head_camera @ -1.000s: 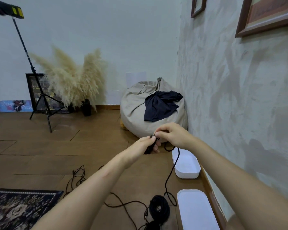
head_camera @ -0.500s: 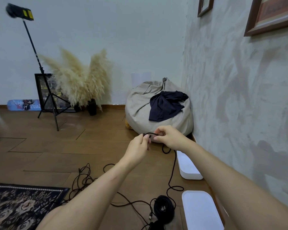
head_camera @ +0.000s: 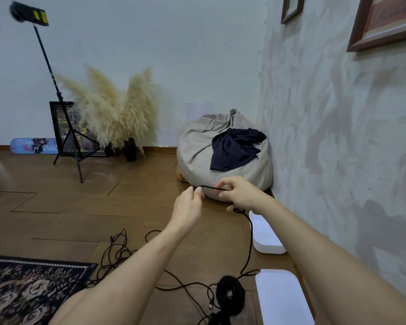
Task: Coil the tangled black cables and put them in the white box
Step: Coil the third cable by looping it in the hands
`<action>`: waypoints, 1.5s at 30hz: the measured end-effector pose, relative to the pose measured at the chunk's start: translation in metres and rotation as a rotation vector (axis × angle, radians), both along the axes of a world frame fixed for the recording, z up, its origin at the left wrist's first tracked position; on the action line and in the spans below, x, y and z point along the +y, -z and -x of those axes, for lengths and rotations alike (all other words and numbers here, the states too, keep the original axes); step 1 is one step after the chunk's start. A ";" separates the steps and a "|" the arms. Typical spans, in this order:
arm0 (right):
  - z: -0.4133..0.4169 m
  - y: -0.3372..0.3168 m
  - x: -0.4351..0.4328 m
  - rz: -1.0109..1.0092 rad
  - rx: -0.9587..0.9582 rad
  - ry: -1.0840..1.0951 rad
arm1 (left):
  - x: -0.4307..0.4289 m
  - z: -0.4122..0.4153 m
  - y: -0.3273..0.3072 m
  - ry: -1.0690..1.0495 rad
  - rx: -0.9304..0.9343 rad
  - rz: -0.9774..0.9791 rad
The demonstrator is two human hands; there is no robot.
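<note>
Black cable point(head_camera: 211, 187) stretches taut between left hand point(head_camera: 189, 204) and right hand point(head_camera: 240, 193), both pinching it above the white box point(head_camera: 267, 240).

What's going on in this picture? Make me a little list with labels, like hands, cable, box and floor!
Left hand: pinches one end of the black cable
Right hand: pinches the same cable, which hangs to the floor
Coiled bundle: on the floor, outside the box
White box: open, by the wall, no cable seen inside
Loose cables: tangled on the floor beside the rug
</note>
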State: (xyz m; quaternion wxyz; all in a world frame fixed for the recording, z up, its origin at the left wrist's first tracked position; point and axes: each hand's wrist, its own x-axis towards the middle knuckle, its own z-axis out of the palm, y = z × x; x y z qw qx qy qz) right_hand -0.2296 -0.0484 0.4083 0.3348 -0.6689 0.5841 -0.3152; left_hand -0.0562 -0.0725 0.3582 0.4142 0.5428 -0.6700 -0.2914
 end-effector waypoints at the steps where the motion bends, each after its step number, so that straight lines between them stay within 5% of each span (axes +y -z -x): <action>1: 0.000 0.000 0.000 -0.020 -0.023 0.007 | 0.000 -0.001 0.000 -0.010 0.004 -0.005; 10: 0.039 0.011 0.008 0.018 0.122 0.098 | -0.014 -0.019 0.001 -0.122 0.105 -0.135; 17: 0.044 0.004 0.013 -0.046 -0.329 0.040 | -0.018 -0.025 -0.008 -0.164 0.235 -0.163; 24: 0.033 -0.014 0.018 0.002 -0.169 0.003 | 0.002 -0.007 -0.018 0.122 0.278 -0.135; 35: 0.023 -0.025 0.010 0.411 0.105 0.093 | 0.036 0.008 -0.033 0.431 0.269 -0.079; 40: 0.022 -0.026 0.013 0.453 0.030 0.102 | 0.039 0.013 -0.040 0.444 0.388 -0.093; 45: 0.017 -0.018 0.018 0.228 -0.300 0.058 | 0.037 0.012 -0.040 0.467 0.391 -0.126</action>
